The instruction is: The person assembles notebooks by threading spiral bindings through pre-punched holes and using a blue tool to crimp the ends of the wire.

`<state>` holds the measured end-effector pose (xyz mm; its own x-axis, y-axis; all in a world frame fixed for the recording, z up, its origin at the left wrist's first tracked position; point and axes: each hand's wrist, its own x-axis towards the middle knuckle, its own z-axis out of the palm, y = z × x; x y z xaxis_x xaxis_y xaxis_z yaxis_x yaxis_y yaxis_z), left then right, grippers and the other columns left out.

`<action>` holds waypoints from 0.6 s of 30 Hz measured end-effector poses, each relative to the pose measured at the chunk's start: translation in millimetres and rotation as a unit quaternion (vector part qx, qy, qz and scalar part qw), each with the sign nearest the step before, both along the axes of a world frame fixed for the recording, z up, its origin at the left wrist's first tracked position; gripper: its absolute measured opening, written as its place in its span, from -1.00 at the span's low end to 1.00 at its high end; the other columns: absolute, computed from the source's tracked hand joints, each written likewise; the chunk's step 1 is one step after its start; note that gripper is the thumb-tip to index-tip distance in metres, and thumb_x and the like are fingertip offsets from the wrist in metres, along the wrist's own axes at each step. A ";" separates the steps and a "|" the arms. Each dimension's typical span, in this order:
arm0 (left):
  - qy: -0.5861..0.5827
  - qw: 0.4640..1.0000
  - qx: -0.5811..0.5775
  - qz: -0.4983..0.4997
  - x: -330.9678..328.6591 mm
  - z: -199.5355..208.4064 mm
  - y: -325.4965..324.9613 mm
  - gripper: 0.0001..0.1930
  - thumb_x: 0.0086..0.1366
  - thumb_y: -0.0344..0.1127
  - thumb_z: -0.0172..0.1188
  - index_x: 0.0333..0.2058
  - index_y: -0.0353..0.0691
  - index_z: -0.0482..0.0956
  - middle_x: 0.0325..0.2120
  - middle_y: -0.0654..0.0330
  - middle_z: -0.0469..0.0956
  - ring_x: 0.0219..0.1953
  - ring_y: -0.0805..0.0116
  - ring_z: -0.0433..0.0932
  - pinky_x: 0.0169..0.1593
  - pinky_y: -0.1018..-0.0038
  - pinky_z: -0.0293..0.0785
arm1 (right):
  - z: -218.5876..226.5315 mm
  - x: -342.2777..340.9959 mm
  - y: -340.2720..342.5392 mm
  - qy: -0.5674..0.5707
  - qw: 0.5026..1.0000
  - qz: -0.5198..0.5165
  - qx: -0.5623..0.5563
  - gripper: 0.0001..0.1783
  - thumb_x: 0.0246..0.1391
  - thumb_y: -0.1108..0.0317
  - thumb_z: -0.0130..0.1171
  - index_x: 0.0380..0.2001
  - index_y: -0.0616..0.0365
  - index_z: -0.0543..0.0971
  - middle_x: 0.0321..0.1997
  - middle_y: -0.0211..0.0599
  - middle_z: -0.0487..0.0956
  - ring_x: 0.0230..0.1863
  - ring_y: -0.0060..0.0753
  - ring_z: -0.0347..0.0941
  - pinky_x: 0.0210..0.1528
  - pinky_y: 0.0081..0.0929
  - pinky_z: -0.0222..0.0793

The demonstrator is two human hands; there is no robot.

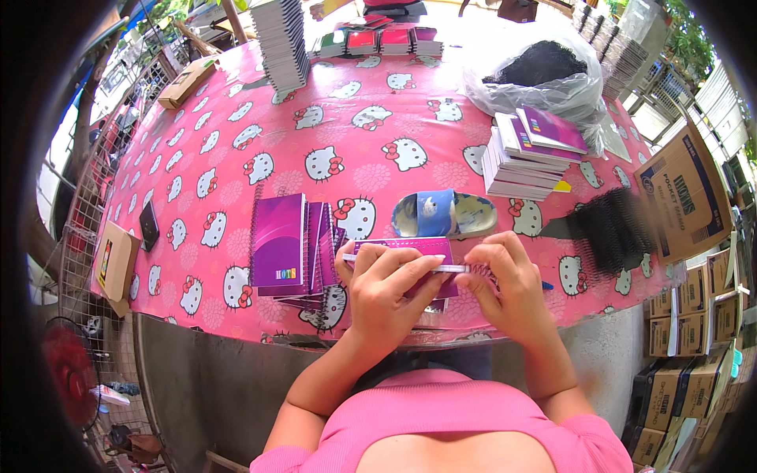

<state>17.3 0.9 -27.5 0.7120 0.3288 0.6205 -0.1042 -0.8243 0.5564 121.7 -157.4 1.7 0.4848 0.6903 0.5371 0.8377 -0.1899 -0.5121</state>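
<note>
both hands meet at the near edge of a table covered in a pink cartoon-cat tablecloth [236,150]. the left hand [386,296] grips a small purple notebook [410,248] by its near long edge, thumb on top and fingers curled together around it, so the book is held flat just above the cloth. the right hand [509,288] is at the notebook's right end, its fingertips bunched and pinching the spiral binding wire [481,273] where it meets the book's edge; whether the wire is fully through the holes cannot be told.

just to the left of the hands lies a fanned pile of purple spiral notebooks [288,244], the top one lying closed with its coil along the left side. right behind the held notebook sits a blue-and-white slipper [441,214], close to it but apart. to the right of the hands, a heap of black spiral coils [611,229] lies on the cloth near the table edge. further back on the right is a stack of unbound notebooks [524,158] with purple covers on top, and behind it a clear plastic bag [544,75] holding more black coils. at the far left end stands a tall stack of notebooks [281,39]. cardboard boxes [686,189] stand beside the table on the right.
</note>
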 end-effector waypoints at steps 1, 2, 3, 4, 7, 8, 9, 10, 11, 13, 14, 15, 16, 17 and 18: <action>-0.002 1.000 0.002 0.001 0.0 0.7 0.4 -0.78 -0.01 -0.22 0.45 -0.33 0.05 0.71 -0.42 0.42 0.58 -0.29 0.42 0.44 0.12 0.19 0.02 | -2.6 0.2 0.6 -0.012 1.000 0.009 -0.005 -0.72 0.00 0.29 0.34 -0.24 0.13 0.54 -0.40 -0.27 0.51 -0.43 -0.19 0.51 -0.48 -0.31 0.42; -0.002 1.000 -0.001 0.000 -0.8 0.5 0.3 -0.79 -0.01 -0.22 0.45 -0.33 0.05 0.71 -0.42 0.43 0.58 -0.29 0.42 0.44 0.13 0.18 0.02 | -3.9 -0.1 1.8 -0.024 1.000 0.017 -0.011 -0.71 0.00 0.26 0.34 -0.23 0.13 0.54 -0.39 -0.28 0.51 -0.43 -0.19 0.51 -0.48 -0.31 0.43; -0.001 1.000 -0.005 -0.001 -1.9 -0.2 0.3 -0.79 -0.01 -0.22 0.44 -0.33 0.05 0.71 -0.42 0.43 0.58 -0.29 0.42 0.44 0.13 0.18 0.02 | -1.3 -1.5 4.0 -0.015 1.000 0.010 -0.017 -0.71 0.00 0.26 0.33 -0.24 0.14 0.54 -0.39 -0.27 0.51 -0.43 -0.19 0.51 -0.48 -0.31 0.43; -0.002 1.000 -0.009 -0.004 -1.5 -0.5 -0.1 -0.79 -0.01 -0.22 0.44 -0.34 0.05 0.71 -0.42 0.43 0.58 -0.29 0.42 0.44 0.13 0.18 0.02 | 4.2 -2.9 5.4 -0.007 1.000 0.000 -0.023 -0.72 0.00 0.27 0.33 -0.25 0.15 0.55 -0.38 -0.27 0.51 -0.42 -0.19 0.51 -0.48 -0.31 0.43; -0.020 1.000 0.003 -0.008 1.1 5.7 -0.4 -0.78 -0.05 -0.34 0.47 -0.35 -0.07 0.73 -0.45 0.37 0.60 -0.34 0.41 0.43 0.00 0.36 0.15 | -1.8 -5.9 5.7 -0.004 1.000 -0.011 -0.021 -0.72 -0.01 0.27 0.33 -0.27 0.17 0.55 -0.37 -0.25 0.51 -0.37 -0.18 0.51 -0.45 -0.31 0.44; -0.020 1.000 -0.001 -0.009 1.6 3.9 -0.4 -0.79 -0.03 -0.31 0.46 -0.35 -0.03 0.72 -0.44 0.40 0.59 -0.33 0.42 0.44 0.04 0.31 0.11 | -3.3 -6.4 6.0 -0.007 1.000 -0.011 -0.018 -0.72 -0.01 0.27 0.33 -0.27 0.17 0.55 -0.36 -0.25 0.51 -0.35 -0.17 0.51 -0.43 -0.30 0.44; -0.021 1.000 -0.004 -0.010 1.5 0.8 -0.7 -0.80 -0.01 -0.28 0.44 -0.34 0.00 0.72 -0.43 0.42 0.59 -0.32 0.42 0.44 0.07 0.25 0.07 | -0.5 -7.0 6.1 0.002 0.999 -0.030 -0.020 -0.74 -0.02 0.30 0.33 -0.29 0.18 0.55 -0.37 -0.24 0.50 -0.33 -0.16 0.51 -0.41 -0.29 0.44; -0.017 1.000 -0.007 -0.009 0.3 -1.4 -0.1 -0.81 0.01 -0.24 0.43 -0.34 0.03 0.71 -0.42 0.45 0.59 -0.30 0.43 0.45 0.11 0.20 0.03 | 7.0 -10.7 10.0 0.016 0.999 -0.047 -0.022 -0.76 -0.02 0.33 0.33 -0.30 0.19 0.55 -0.38 -0.23 0.50 -0.32 -0.15 0.50 -0.38 -0.29 0.44; -0.017 1.000 -0.006 -0.010 0.0 -1.0 0.7 -0.81 0.01 -0.25 0.43 -0.34 0.03 0.71 -0.43 0.45 0.59 -0.31 0.43 0.45 0.10 0.20 0.03 | 10.9 -13.0 12.6 0.029 0.997 -0.063 -0.023 -0.78 -0.02 0.36 0.33 -0.32 0.20 0.55 -0.39 -0.23 0.50 -0.30 -0.14 0.50 -0.36 -0.28 0.44; -0.017 1.000 -0.005 -0.014 0.5 0.8 1.9 -0.82 0.02 -0.26 0.42 -0.34 0.02 0.71 -0.44 0.45 0.58 -0.31 0.43 0.45 0.09 0.21 0.04 | 4.9 -11.7 13.1 0.018 0.999 -0.026 -0.019 -0.80 -0.03 0.37 0.33 -0.35 0.20 0.55 -0.40 -0.23 0.50 -0.29 -0.13 0.49 -0.33 -0.28 0.43; -0.021 1.000 -0.009 -0.019 0.5 0.6 2.8 -0.82 0.02 -0.26 0.42 -0.34 0.02 0.71 -0.45 0.45 0.58 -0.32 0.43 0.45 0.08 0.22 0.04 | 2.9 -11.1 12.8 0.011 1.000 -0.007 -0.017 -0.80 -0.03 0.38 0.33 -0.36 0.21 0.55 -0.40 -0.23 0.50 -0.29 -0.12 0.49 -0.32 -0.28 0.42; -0.026 0.999 -0.013 -0.023 0.3 0.5 3.8 -0.83 0.02 -0.27 0.41 -0.34 0.02 0.71 -0.45 0.46 0.58 -0.32 0.43 0.45 0.08 0.23 0.05 | 4.4 -10.2 12.8 0.015 1.000 -0.005 -0.013 -0.82 -0.04 0.40 0.32 -0.38 0.21 0.54 -0.41 -0.23 0.50 -0.30 -0.13 0.48 -0.32 -0.28 0.41; -0.030 0.999 -0.016 -0.026 0.1 0.5 4.6 -0.83 0.02 -0.27 0.41 -0.34 0.02 0.71 -0.46 0.46 0.58 -0.33 0.43 0.45 0.07 0.23 0.05 | 6.9 -8.5 13.4 0.019 1.000 -0.003 -0.009 -0.84 -0.04 0.43 0.31 -0.40 0.21 0.54 -0.41 -0.23 0.50 -0.31 -0.13 0.48 -0.33 -0.28 0.40; -0.028 0.999 -0.011 -0.027 0.1 1.3 4.6 -0.81 0.00 -0.30 0.42 -0.34 0.01 0.72 -0.46 0.45 0.59 -0.34 0.44 0.44 0.06 0.26 0.07 | 8.2 -7.9 14.7 0.023 1.000 -0.001 -0.005 -0.86 -0.04 0.46 0.31 -0.41 0.21 0.54 -0.42 -0.23 0.50 -0.32 -0.13 0.47 -0.34 -0.28 0.39; -0.027 0.999 -0.007 -0.028 0.2 2.8 3.8 -0.79 -0.03 -0.34 0.44 -0.34 -0.01 0.72 -0.45 0.44 0.59 -0.35 0.45 0.44 0.05 0.29 0.09 | 6.9 -11.3 15.1 0.027 0.999 -0.022 -0.004 -0.87 -0.04 0.47 0.30 -0.42 0.21 0.53 -0.42 -0.23 0.51 -0.33 -0.13 0.47 -0.34 -0.27 0.39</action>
<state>17.5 4.7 -24.7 0.6956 0.2975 0.6540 -0.1805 -0.8087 0.5598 110.4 -142.3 8.6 0.5432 0.6716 0.5039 0.7994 -0.2300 -0.5551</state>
